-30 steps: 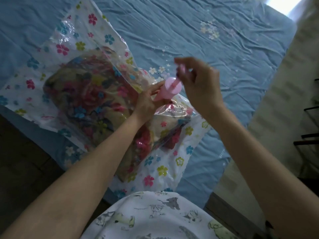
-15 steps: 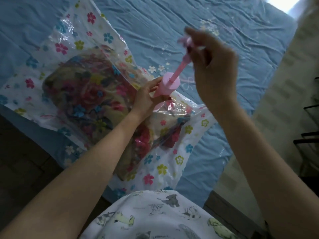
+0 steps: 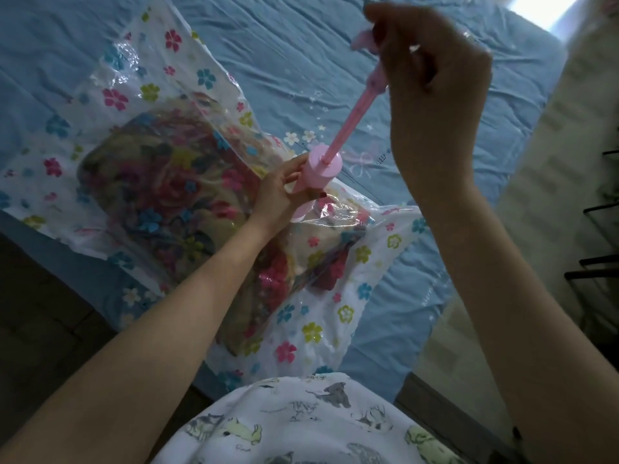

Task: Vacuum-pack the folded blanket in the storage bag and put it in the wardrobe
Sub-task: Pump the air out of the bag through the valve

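Note:
A clear storage bag [image 3: 140,92] printed with coloured flowers lies on the bed, and a folded floral blanket [image 3: 160,182] fills it. A pink hand pump [image 3: 323,169] stands tilted on the bag's right part. My left hand [image 3: 281,192] grips the pump's barrel. Up at the top of the view, my right hand [image 3: 432,72] holds the plunger handle, and the pink rod [image 3: 355,118] is drawn far out of the barrel.
The bed carries a wrinkled blue sheet [image 3: 335,45]. Dark floor [image 3: 40,313] lies at the left below the bed edge. A pale wall or panel [image 3: 552,169] and a dark metal rack [image 3: 599,256] stand at the right.
My right hand has risen up and to the right, drawing the plunger rod out of the pump. My left hand has stayed on the barrel.

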